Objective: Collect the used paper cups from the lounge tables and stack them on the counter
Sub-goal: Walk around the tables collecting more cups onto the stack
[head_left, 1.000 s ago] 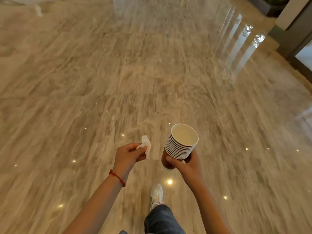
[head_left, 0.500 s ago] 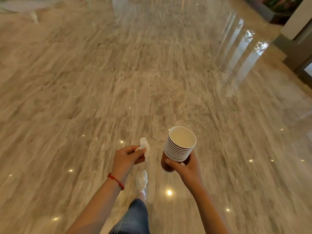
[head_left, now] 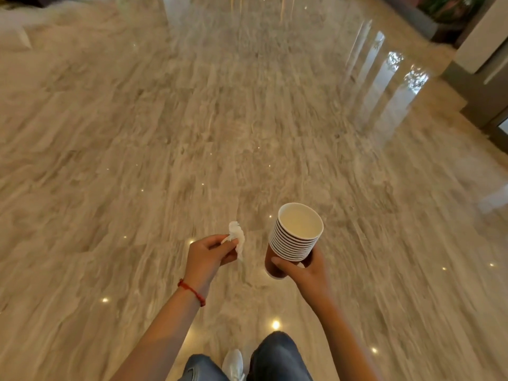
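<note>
You see a floor (head_left: 192, 133) of beige marble with grey-brown streaked veining, glossy and dotted with small warm-white light spots. The stack of paper cups (head_left: 295, 240) shows white rims in thin dark-lined rings, a cream inside and a reddish-brown bottom cup. The crumpled tissue (head_left: 237, 239) is white. Your left wrist wears a red string bracelet (head_left: 192, 291). Your jeans (head_left: 277, 358) are dark blue, your shoe (head_left: 233, 364) white.

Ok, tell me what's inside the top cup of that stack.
The top cup of the stack of cups in the right hand shows only a pale, bare inner wall and bottom. The insides of the nested cups below are covered.
</note>
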A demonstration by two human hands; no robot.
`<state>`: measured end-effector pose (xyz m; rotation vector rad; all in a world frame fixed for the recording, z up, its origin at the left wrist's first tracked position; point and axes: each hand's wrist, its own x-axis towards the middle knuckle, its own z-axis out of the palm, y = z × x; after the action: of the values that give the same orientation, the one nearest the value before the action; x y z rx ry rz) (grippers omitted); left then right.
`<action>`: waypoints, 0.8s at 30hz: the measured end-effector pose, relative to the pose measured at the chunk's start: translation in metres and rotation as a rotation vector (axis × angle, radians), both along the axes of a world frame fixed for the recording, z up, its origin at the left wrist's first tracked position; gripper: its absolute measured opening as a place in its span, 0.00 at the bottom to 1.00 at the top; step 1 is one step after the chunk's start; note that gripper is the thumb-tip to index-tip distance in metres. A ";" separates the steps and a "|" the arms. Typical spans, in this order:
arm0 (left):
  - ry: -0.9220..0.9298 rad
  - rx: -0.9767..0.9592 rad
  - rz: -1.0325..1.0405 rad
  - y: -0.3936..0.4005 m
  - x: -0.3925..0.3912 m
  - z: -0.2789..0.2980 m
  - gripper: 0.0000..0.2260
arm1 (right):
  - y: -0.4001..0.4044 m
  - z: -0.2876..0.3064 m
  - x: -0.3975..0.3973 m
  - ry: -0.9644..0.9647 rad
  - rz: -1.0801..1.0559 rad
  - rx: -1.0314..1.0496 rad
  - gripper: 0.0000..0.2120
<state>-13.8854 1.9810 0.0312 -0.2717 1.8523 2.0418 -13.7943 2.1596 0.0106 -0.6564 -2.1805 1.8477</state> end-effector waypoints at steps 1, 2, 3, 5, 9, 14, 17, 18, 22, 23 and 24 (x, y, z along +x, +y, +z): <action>-0.006 0.002 -0.004 0.007 -0.018 -0.002 0.04 | 0.008 -0.001 -0.017 -0.005 -0.004 0.002 0.29; -0.015 0.002 -0.007 0.014 -0.035 -0.005 0.04 | 0.017 -0.003 -0.035 -0.007 -0.006 -0.001 0.29; -0.022 0.002 -0.009 0.022 -0.053 -0.007 0.04 | 0.026 -0.004 -0.053 -0.008 -0.007 -0.007 0.28; -0.024 0.000 -0.012 0.042 -0.093 -0.014 0.04 | 0.046 -0.008 -0.093 -0.008 -0.009 -0.002 0.28; -0.003 -0.007 -0.022 0.089 -0.181 -0.021 0.04 | 0.093 -0.015 -0.185 0.019 0.004 0.007 0.30; 0.016 -0.002 -0.022 0.149 -0.289 -0.007 0.04 | 0.155 -0.003 -0.296 0.034 0.029 0.017 0.28; 0.016 -0.002 -0.009 0.176 -0.347 -0.002 0.04 | 0.184 0.007 -0.356 0.034 0.052 -0.002 0.27; 0.012 -0.001 -0.004 0.184 -0.365 -0.002 0.04 | 0.192 0.009 -0.374 0.037 0.057 -0.003 0.27; -0.014 -0.010 0.001 0.214 -0.437 -0.009 0.03 | 0.217 0.009 -0.450 0.038 0.060 -0.001 0.26; -0.015 -0.013 -0.004 0.221 -0.458 -0.012 0.02 | 0.223 0.007 -0.471 0.034 0.063 0.000 0.27; -0.015 -0.015 -0.010 0.229 -0.480 -0.015 0.02 | 0.229 0.004 -0.493 0.029 0.063 0.005 0.28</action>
<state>-14.3654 2.2100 0.0159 -0.2804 1.8571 2.0148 -14.2868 2.3888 0.0144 -0.5633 -2.2113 1.8690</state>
